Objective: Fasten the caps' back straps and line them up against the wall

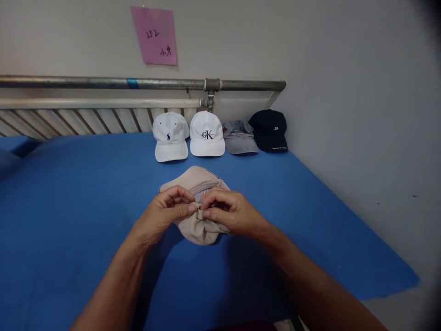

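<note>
A beige baseball cap (198,232) lies upturned on the blue tabletop, its brim pointing away from me and part of its inside showing. My left hand (168,207) pinches the cap's back strap close to a small metal buckle (197,211). From the other side, my right hand (229,209) pinches the strap right beside the buckle. Thumbs and fingertips of both hands almost meet there and cover part of the strap, so how it runs through the buckle cannot be made out.
Along the table's (86,193) back edge stand a white cap with a small emblem (171,135), a white cap with letters (207,133), a grey cap (239,136) and a black cap (269,130). Behind them run a metal pipe (165,83) and a radiator (103,120). Pink paper (155,37) hangs above.
</note>
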Action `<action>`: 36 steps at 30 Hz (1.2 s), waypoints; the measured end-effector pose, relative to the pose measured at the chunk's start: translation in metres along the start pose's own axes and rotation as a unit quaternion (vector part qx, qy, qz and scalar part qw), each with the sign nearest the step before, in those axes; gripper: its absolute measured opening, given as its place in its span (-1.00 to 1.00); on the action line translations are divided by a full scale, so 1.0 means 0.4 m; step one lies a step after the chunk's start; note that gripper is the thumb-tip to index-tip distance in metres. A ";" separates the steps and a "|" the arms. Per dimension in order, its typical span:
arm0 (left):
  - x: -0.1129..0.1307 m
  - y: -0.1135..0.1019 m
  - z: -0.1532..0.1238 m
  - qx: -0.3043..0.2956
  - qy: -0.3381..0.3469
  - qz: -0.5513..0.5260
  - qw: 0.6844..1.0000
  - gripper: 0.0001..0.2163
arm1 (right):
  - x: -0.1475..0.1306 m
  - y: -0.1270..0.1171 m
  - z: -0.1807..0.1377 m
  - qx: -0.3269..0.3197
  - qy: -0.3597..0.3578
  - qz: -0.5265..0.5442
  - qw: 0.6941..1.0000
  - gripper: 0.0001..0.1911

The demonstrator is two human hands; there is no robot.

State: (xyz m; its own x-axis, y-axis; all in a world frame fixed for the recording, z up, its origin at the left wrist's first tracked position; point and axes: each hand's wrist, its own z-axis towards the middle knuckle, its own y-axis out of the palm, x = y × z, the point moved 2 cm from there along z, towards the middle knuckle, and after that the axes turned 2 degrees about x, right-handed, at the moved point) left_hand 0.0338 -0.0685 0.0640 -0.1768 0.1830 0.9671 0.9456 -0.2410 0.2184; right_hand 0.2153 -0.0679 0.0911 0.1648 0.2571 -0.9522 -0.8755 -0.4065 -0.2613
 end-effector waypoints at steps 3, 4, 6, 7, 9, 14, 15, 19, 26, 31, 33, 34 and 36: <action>0.002 0.004 0.002 0.020 0.018 0.000 1.000 -0.83 | 0.001 0.004 -0.001 0.018 -0.021 -0.053 0.998 -0.90; 0.003 0.005 0.003 0.023 0.021 0.002 0.999 -0.84 | 0.001 0.007 -0.001 0.032 -0.040 -0.076 0.996 -0.89; 0.002 0.005 0.005 0.022 0.021 0.005 1.000 -0.84 | 0.003 0.014 -0.003 0.051 -0.083 -0.112 0.989 -0.89; 0.002 0.005 0.005 0.020 0.017 0.004 1.000 -0.85 | 0.004 0.017 -0.004 0.053 -0.099 -0.123 0.986 -0.89; -0.001 0.005 0.007 0.024 0.008 0.002 1.000 -0.86 | 0.007 0.023 -0.004 0.048 -0.109 -0.136 0.984 -0.89; -0.007 0.010 0.010 0.047 0.002 0.005 0.999 -0.87 | 0.010 0.024 0.001 0.072 -0.067 -0.159 0.982 -0.87; -0.008 0.012 0.010 0.051 -0.001 0.006 0.999 -0.87 | 0.009 0.025 0.002 0.070 -0.067 -0.163 0.982 -0.86; -0.006 0.017 0.013 0.081 -0.018 -0.005 0.997 -0.85 | 0.012 0.028 0.002 0.041 -0.083 -0.183 0.979 -0.88; -0.012 0.024 0.012 0.050 -0.003 0.022 0.998 -0.87 | 0.025 0.025 0.008 0.054 -0.044 -0.182 0.981 -0.83; -0.024 0.033 0.014 0.070 -0.014 0.032 0.997 -0.86 | 0.026 0.017 0.009 0.027 0.012 -0.193 0.981 -0.83; -0.027 0.038 0.014 0.070 -0.016 0.032 0.997 -0.85 | 0.027 0.012 0.008 0.014 0.034 -0.188 0.982 -0.84; -0.029 0.040 0.013 0.067 -0.015 0.032 0.997 -0.85 | 0.028 0.010 0.007 0.004 0.047 -0.179 0.983 -0.85; -0.031 0.042 0.012 0.061 -0.015 0.033 0.997 -0.85 | 0.031 0.005 0.006 -0.022 0.072 -0.154 0.985 -0.87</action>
State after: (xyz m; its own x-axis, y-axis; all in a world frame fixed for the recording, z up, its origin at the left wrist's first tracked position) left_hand 0.0533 -0.0702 0.0551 -0.1060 0.1992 0.9742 0.9815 -0.1358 0.1346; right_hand 0.2142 -0.0634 0.0792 0.4844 0.2480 -0.8390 -0.7543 -0.3673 -0.5441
